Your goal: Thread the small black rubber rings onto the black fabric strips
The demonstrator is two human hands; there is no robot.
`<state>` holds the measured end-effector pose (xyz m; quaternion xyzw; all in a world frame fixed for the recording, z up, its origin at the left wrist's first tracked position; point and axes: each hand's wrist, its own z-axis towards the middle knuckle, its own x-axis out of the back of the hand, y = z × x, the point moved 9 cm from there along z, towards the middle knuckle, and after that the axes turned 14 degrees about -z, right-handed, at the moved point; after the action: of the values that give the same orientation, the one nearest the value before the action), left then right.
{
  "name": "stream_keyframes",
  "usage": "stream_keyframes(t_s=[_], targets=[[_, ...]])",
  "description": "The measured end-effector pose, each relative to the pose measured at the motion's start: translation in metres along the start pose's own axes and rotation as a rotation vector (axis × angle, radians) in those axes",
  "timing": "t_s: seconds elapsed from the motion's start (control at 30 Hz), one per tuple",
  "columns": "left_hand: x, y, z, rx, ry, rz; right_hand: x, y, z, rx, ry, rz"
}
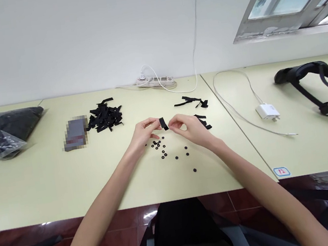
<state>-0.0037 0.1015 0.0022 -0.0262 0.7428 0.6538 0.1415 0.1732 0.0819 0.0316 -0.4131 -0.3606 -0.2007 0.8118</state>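
A short black fabric strip (163, 124) is held above the table between my two hands. My left hand (145, 135) pinches its left edge between thumb and fingertips. At its lower right edge, the fingertips of my right hand (188, 128) are pressed together against the strip; any small piece inside that pinch is hidden. Below the hands lie several small black rings (157, 144), grouped near my left hand. A few dark round discs (187, 154) are scattered to their right. Black strips (203, 122) lie just beyond my right hand, partly covered by it.
A heap of black strips (106, 116) lies back left, beside a blurred grey rectangular object (75, 133). Further left is a plastic bag (8, 132) of dark material. A power strip (158, 82) stands by the wall. Rightward are a white charger (267, 111) and a black headset (319, 87).
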Motion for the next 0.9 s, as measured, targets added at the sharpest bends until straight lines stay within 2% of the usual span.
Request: stream_keyframes(t_s=[0.07,0.13,0.23,0.3,0.37,0.47,0.57,0.67,0.73,0.83,0.9], targets=[[0.012,-0.001,0.006,-0.015,0.071,-0.027,-0.018,0.001,-0.003,-0.019,-0.178,0.020],[0.022,-0.007,0.011,0.025,0.128,-0.121,-0.032,-0.003,-0.007,-0.001,-0.291,0.019],[0.027,-0.019,0.017,0.115,0.148,-0.269,-0.045,-0.012,-0.010,0.033,-0.334,-0.002],[0.025,-0.022,0.018,0.134,0.130,-0.287,-0.050,-0.017,-0.011,0.049,-0.335,-0.019],[0.021,-0.019,0.016,0.102,0.096,-0.223,-0.051,-0.018,-0.011,0.038,-0.334,-0.021],[0.013,-0.006,0.010,-0.027,0.044,-0.026,-0.048,-0.017,-0.012,0.007,-0.348,0.047],[0.006,0.004,0.007,-0.118,0.010,0.133,-0.035,-0.014,-0.008,-0.048,-0.269,0.197],[-0.002,0.002,0.006,-0.099,-0.053,0.184,-0.016,-0.008,-0.002,-0.091,-0.071,0.223],[-0.007,-0.002,0.005,-0.073,-0.105,0.177,-0.010,-0.006,0.001,-0.093,0.011,0.216],[-0.012,-0.009,0.004,-0.026,-0.152,0.157,-0.006,0.001,0.002,-0.143,0.078,0.271],[-0.012,-0.012,0.004,-0.002,-0.158,0.148,-0.007,0.008,0.001,-0.198,0.079,0.320]])
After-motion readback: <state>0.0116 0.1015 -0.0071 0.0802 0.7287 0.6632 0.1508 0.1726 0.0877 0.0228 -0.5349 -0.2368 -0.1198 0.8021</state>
